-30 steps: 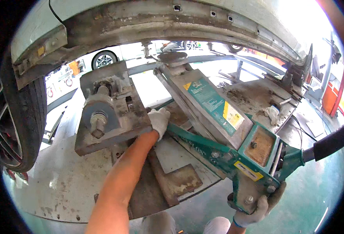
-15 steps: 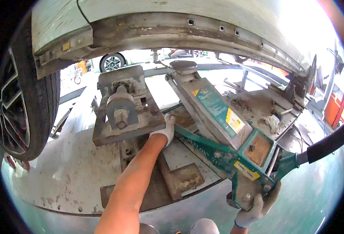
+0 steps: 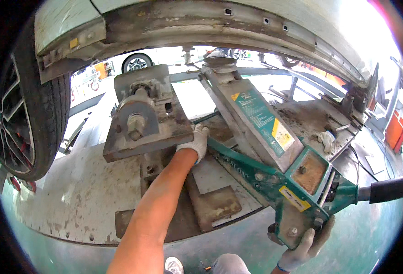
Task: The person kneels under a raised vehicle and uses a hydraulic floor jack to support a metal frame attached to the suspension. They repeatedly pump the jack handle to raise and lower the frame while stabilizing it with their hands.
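In the head view, the jack [image 3: 270,141] is lying slanted beneath the car [image 3: 201,23]; the right hand [image 3: 307,249] is gripping its rear end, thumb and fingers spread around it, probably for steadying. The left arm [image 3: 153,210] is lying outstretched, its hand [image 3: 196,141] touching the metal stand [image 3: 174,128]; whether it's gripping, I can't tell.

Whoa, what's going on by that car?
Someone's gloved right hand is holding the back end of a green and grey floor jack. Their gloved left hand is at the edge of a grimy metal block beside it. The jack's round pad sits below the car's bottom edge; whether they touch isn't clear.
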Demonstrator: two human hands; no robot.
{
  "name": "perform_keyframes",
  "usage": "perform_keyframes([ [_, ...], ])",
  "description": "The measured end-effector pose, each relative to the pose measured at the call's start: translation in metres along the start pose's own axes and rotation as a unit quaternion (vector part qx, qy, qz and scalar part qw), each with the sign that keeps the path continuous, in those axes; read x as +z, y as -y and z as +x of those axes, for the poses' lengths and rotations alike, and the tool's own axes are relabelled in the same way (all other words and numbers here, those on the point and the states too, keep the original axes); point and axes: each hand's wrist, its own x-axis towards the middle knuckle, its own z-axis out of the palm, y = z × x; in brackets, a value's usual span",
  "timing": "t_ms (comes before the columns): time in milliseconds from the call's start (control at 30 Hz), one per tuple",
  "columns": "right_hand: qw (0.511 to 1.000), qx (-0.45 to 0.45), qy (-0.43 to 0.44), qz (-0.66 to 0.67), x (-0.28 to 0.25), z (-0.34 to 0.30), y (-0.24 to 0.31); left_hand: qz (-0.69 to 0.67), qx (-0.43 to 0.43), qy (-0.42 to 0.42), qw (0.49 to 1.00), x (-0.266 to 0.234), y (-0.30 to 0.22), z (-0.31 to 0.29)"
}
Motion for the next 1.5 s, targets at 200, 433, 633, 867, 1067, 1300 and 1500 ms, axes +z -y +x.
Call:
perform_keyframes([
  [200, 0.996, -0.076, -0.029, 0.029, -0.011, -0.009, -0.021, 0.138, 0.05, 0.053, 0.988, -0.055, -0.035, -0.018],
  [433, 0.988, -0.151, 0.019, 0.014, -0.021, -0.008, -0.028, 0.153, 0.063, 0.05, 0.985, -0.051, -0.033, -0.016],
  [633, 0.989, -0.135, 0.027, 0.052, -0.018, -0.007, -0.025, 0.163, 0.065, 0.052, 0.983, -0.049, -0.035, -0.015],
  [867, 0.992, -0.12, 0.017, 0.019, -0.027, -0.012, -0.039, 0.136, 0.053, 0.041, 0.988, -0.053, -0.031, -0.019],
  [1067, 0.988, -0.151, 0.018, 0.038, -0.02, -0.007, -0.029, 0.161, 0.065, 0.053, 0.983, -0.051, -0.035, -0.015],
  [1300, 0.988, -0.144, 0.013, 0.048, -0.017, -0.008, -0.028, 0.151, 0.061, 0.035, 0.986, -0.049, -0.033, -0.017],
  [1500, 0.989, -0.14, 0.012, 0.049, -0.016, -0.009, -0.023, 0.134, 0.054, 0.044, 0.989, -0.052, -0.034, -0.017],
])
